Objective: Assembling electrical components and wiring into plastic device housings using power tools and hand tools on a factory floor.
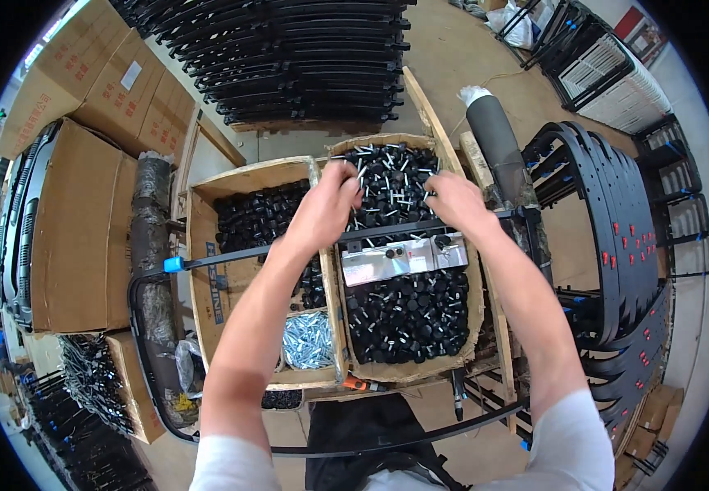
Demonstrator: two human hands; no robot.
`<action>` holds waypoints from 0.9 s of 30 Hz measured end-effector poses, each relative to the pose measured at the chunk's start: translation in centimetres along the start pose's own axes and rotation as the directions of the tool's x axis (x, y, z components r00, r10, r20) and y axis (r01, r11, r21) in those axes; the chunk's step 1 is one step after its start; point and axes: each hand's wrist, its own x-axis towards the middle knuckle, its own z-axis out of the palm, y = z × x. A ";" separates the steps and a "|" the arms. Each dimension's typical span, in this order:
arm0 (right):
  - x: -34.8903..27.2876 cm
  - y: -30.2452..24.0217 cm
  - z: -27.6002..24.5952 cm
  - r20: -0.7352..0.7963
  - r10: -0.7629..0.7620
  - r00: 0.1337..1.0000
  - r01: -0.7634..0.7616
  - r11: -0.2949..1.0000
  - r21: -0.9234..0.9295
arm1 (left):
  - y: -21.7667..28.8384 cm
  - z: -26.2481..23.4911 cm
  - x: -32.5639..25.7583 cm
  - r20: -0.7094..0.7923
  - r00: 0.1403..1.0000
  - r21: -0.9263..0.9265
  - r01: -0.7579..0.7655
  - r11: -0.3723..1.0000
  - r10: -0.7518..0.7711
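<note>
My left hand (327,204) reaches over the far part of a box of black-headed bolts (391,182), fingers curled together among the silver studs. What they pinch, if anything, is hidden. At the right side of the same pile is my right hand (457,200), with thumb and fingers drawn together at the bolts; I cannot make out anything in them. Between my forearms, a black tubular frame (248,255) with a blue end cap crosses the boxes. Below its bar sits a shiny metal block (404,260) with black knobs, over the near part of the bolts.
A wooden tray (199,282) on the left holds black plastic parts (260,213) and silver screws (309,340). Wrapped rolls (498,139) flank the boxes. Black frames (289,61) are stacked beyond, curved panels (616,237) stand right, and cartons (84,237) left.
</note>
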 end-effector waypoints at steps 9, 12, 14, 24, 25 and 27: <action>6.9 -1.5 4.3 0.385 0.053 0.921 0.006 0.989 -0.150 | 0.0 -4.0 -26.3 -0.038 0.968 -0.076 0.244 0.967 -0.247; 6.1 -5.7 0.0 0.342 0.052 0.938 -0.091 0.991 0.099 | -1.8 -2.7 -31.5 0.071 0.900 -0.169 0.437 0.884 -0.431; 4.3 -8.9 -3.9 0.330 -0.016 0.944 -0.042 0.985 0.168 | -2.1 -1.4 -33.0 0.095 0.924 -0.201 0.382 0.902 -0.371; 0.3 -21.4 -5.1 0.187 -0.438 0.879 0.420 0.899 0.127 | -2.9 -1.2 -36.6 0.171 0.985 0.086 0.010 0.996 -0.025; 0.1 -21.9 -4.7 0.205 -0.433 0.878 0.422 0.901 0.095 | -3.0 -1.7 -37.3 0.165 0.986 0.082 0.007 0.997 -0.020; -0.3 -22.6 -3.8 0.172 -0.431 0.886 0.425 0.902 0.070 | -3.4 -2.9 -38.7 0.140 0.990 0.083 0.009 0.997 -0.020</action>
